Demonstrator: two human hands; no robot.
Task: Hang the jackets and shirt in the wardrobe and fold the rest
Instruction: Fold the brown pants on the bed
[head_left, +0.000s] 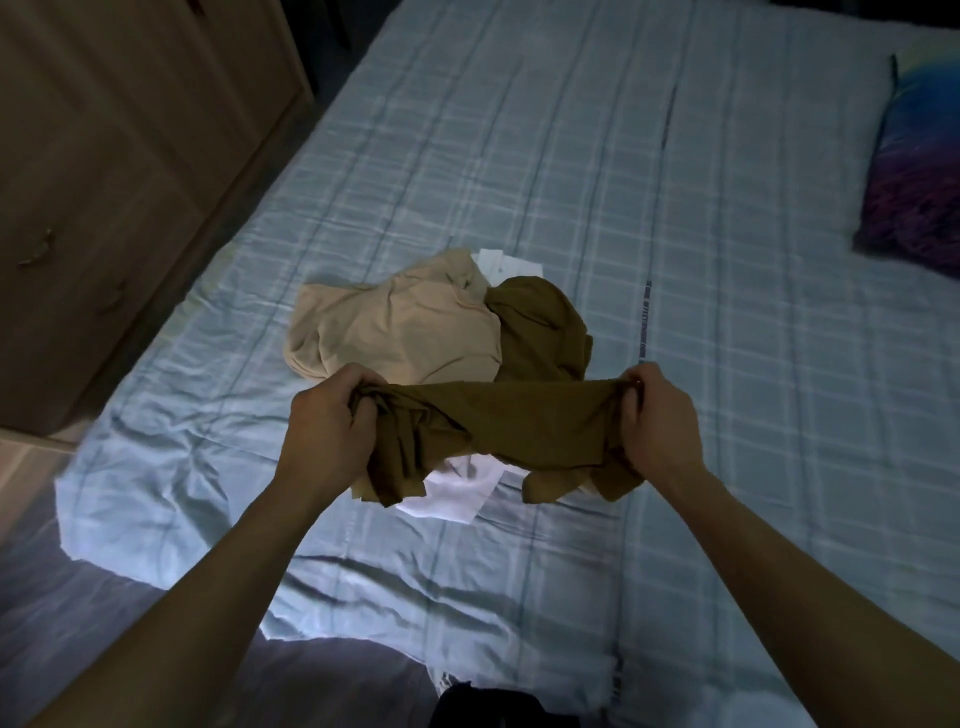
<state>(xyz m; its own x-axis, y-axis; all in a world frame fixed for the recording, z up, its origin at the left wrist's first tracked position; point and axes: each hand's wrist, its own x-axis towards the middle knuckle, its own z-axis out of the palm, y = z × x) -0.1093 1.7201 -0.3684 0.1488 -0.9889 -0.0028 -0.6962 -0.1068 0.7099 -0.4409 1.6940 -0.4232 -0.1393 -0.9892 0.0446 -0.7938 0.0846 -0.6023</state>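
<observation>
Both hands hold up a brown cloth (524, 421) over the bed (675, 208). The left hand (327, 415) is closed tight on a bunched end of the cloth. The right hand (657, 410) is closed on the other end, pinching the edge at the top. The cloth is pulled into a band between the two hands, and loose bits hang down below each hand.

More of the brown cloth lies in a heap on the bed, just behind the hands. A tan cloth (395, 322) lies crumpled beside that heap, on its left. A white cloth (457, 493) lies flat on the bed under the hands, and a bit of white peeks out behind the pile too.

A bright pillow (914, 171) sits far off on the right. A wooden wardrobe (104, 156) stands to the left of the bed.
</observation>
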